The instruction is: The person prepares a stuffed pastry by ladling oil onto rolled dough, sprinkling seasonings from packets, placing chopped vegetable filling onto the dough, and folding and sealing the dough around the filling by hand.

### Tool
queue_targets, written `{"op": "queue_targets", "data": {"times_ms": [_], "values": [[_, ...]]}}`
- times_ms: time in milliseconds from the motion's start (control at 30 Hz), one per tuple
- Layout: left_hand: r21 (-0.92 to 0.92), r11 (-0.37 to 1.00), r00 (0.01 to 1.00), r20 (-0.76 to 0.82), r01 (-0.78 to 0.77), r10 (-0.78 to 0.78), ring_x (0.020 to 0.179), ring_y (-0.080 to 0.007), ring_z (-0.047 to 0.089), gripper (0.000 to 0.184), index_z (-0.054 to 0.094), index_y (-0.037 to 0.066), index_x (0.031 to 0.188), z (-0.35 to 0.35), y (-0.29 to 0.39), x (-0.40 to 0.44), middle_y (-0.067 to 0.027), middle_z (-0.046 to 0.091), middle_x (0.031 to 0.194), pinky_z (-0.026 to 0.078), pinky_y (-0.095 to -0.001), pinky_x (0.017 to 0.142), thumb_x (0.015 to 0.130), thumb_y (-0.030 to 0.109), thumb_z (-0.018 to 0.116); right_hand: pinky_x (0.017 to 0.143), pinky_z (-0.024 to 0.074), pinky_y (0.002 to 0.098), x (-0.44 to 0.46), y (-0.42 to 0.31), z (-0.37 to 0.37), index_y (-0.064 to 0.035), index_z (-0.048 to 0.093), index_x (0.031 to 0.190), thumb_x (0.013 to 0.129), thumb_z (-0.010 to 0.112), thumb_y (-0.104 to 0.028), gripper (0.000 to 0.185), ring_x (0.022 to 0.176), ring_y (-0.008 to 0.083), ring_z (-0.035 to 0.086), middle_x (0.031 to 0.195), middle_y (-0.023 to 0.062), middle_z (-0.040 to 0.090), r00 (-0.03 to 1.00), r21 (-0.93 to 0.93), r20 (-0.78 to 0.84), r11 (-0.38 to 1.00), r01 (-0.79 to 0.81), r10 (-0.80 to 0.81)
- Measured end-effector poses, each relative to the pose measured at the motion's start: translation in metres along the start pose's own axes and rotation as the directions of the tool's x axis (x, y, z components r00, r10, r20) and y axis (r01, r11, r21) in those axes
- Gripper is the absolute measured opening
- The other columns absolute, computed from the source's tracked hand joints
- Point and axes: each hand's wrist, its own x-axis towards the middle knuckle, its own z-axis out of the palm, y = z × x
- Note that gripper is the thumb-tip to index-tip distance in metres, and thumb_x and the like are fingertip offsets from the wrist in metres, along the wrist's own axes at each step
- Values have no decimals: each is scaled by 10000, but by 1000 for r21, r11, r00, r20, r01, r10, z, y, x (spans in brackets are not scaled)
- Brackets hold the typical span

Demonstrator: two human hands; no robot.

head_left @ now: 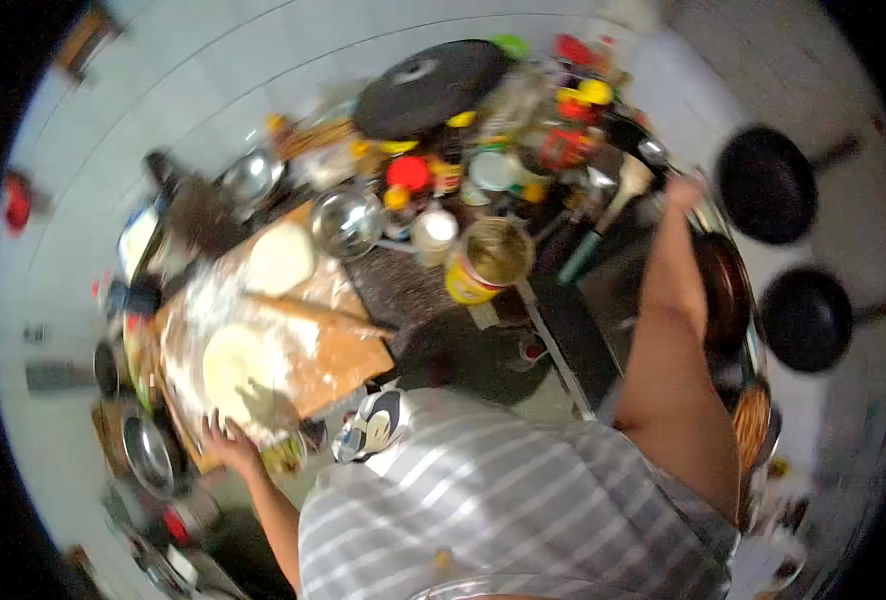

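Note:
Flour covers much of the wooden board [348, 362], where a flat round of dough [231, 362] lies near a second round [281, 258]. Between and beside them a rolling pin [318, 316] rests slantwise. My left hand [229, 444] is at the board's near edge, just below the nearer dough, fingers spread and holding nothing. My right arm reaches far forward to the right, and my right hand [685, 190] is blurred beside metal utensils and a dark pan [723, 295]; its fingers and anything in them cannot be made out.
Behind the board stand a metal bowl [348, 222], a yellow tin [490, 262], jars with red lids [408, 174] and a large black lid [431, 88]. Two black pans [766, 184] hang at the right. A brush [608, 218] and a whisk [753, 425] are nearer my right arm.

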Motion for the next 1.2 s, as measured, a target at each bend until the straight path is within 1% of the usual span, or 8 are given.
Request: {"op": "queue_targets", "data": {"times_ms": [100,433,500,533,600,667,800,1200], "values": [[-200,914,936,100,352,-338,1116,-271,393,305,488,-21,1090,-18,-8,-24,-144,339,1264,361,-366,914,794,44,463,634,424,424,19,-6,41,-87,613,863,779,470,-349,310,734,239,574,817,76,609,968,338,206,918,-208,144],[83,940,939,63,332,-337,942,-291,519,253,554,69,1016,-42,-32,-7,-138,538,1032,429,-351,774,772,127,525,722,443,406,85,42,-32,-90,550,1063,782,513,-335,375,820,250,571,996,117,572,791,211,606,943,-259,81],[10,968,961,119,249,-248,912,-290,536,254,553,74,1022,-32,-42,21,-139,557,1002,433,-349,765,776,127,515,803,419,375,59,3,-119,-6,482,1100,824,447,-212,346,882,261,551,1050,181,529,961,968,247,-1,-249,127],[-30,978,969,148,206,-200,896,-290,545,254,553,77,1024,-26,-52,39,-140,567,987,435,-348,761,779,127,510,843,407,360,38,-28,-188,35,449,1119,846,414,-150,332,913,266,541,1077,213,508,942,839,129,-540,62,309],[-138,987,990,129,80,-62,871,-278,560,262,548,83,1037,2,-83,80,-124,575,988,442,-348,746,783,117,492,804,437,335,-65,-80,-395,81,408,1129,829,391,-82,341,891,263,555,1015,201,538,980,848,-187,-515,127,-67],[-205,972,966,251,115,-62,855,-300,556,270,553,76,1026,34,-107,120,-149,574,959,440,-359,742,769,90,468,793,440,335,-140,-167,-490,76,486,1041,852,360,-176,339,892,242,556,1021,166,544,671,587,-590,-809,-26,-449],[-281,950,867,497,135,24,786,-292,571,230,573,51,936,72,-122,162,-161,592,858,451,-328,689,727,142,540,819,411,329,-314,-316,-617,-33,555,1007,793,531,-218,284,897,256,540,961,155,576,435,904,-394,-427,23,-810],[-341,912,648,752,230,119,664,-186,556,186,577,12,803,108,-146,168,-134,597,740,440,-295,607,739,183,611,707,435,341,-394,-459,-647,-30,589,934,723,593,-176,257,799,272,571,946,145,581,60,917,-313,-285,279,-948]]}}
